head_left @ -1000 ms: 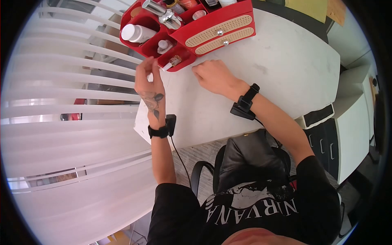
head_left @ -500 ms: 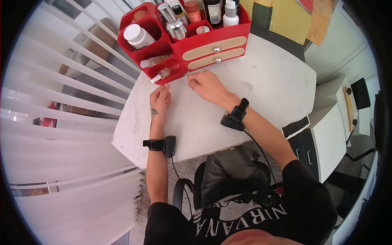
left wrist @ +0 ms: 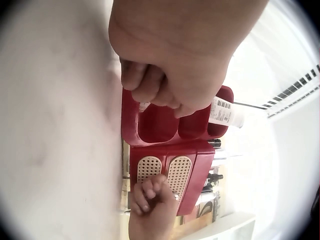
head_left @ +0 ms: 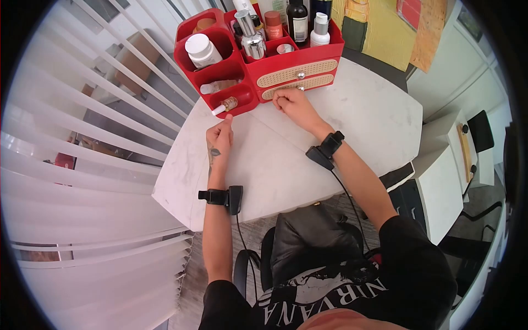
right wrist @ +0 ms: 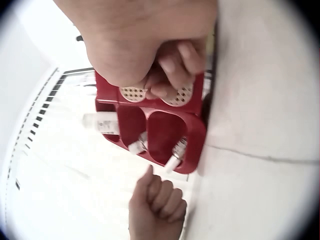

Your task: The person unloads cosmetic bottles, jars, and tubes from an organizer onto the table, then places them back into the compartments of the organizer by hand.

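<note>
A red organizer [head_left: 300,56] with two drawers stands at the back of the white table. My right hand [head_left: 298,108] is right in front of its lower drawer front [head_left: 273,94], fingers curled, nothing seen between them. The lower knob [head_left: 301,88] shows just past the knuckles. Near the organizer's front left corner is my left hand [head_left: 221,137], fingers folded in and thumb pointing up, holding nothing. The thumb tip is just below a small white-capped bottle [head_left: 225,105] lying in the front compartment. Behind that, a clear bottle [head_left: 217,87] lies in another compartment.
A white jar [head_left: 203,51], a silver bottle [head_left: 252,41], a white pump bottle [head_left: 320,32] and a dark bottle [head_left: 297,25] fill the organizer. Window blinds [head_left: 110,148] hang along the table's left side. A black office chair [head_left: 308,242] stands at the near edge.
The left hand has drawn back from the small bottle's compartment and folded its fingers. My right hand has moved up against the lower drawer front. The head view has shifted.
</note>
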`<state>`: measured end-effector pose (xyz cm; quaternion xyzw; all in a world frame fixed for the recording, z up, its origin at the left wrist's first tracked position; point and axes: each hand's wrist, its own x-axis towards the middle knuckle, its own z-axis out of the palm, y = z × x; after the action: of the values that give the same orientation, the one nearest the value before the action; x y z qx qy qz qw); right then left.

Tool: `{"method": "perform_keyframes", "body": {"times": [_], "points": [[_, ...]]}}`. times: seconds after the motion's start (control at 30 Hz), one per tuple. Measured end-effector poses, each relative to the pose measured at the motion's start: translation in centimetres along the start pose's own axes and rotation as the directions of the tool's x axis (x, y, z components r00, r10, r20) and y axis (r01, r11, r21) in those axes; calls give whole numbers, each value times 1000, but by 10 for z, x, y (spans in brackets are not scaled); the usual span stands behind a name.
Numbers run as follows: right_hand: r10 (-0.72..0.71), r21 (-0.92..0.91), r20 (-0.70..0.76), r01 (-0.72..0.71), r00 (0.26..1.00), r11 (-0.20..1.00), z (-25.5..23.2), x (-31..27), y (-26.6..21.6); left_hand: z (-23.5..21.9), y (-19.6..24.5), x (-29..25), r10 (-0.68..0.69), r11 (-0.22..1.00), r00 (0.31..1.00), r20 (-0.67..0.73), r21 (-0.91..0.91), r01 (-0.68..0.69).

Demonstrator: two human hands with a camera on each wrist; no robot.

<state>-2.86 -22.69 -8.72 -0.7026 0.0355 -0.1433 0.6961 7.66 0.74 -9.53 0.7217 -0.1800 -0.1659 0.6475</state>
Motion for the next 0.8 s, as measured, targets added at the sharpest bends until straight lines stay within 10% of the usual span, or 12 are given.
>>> {"method": "perform_keyframes", "body": {"times": [0.07, 0.5, 0.6, 0.8], "points": [[-215, -356, -81, 173, 973, 918, 4, -1, 4, 1, 0, 0, 56, 998, 997, -59, 2, -56], [-195, -439, -99, 133, 976, 889, 6, -6, -1, -2, -5, 0, 114, 984, 988, -108, 152, -97], [-225, -396, -109, 165, 968, 903, 7, -6, 1, -5, -5, -2, 30, 998, 997, -75, -49, -34], [-211, -426, -125, 140, 970, 894, 7, -4, -5, 0, 4, -21, 218, 957, 976, 28, 190, -219]]}}
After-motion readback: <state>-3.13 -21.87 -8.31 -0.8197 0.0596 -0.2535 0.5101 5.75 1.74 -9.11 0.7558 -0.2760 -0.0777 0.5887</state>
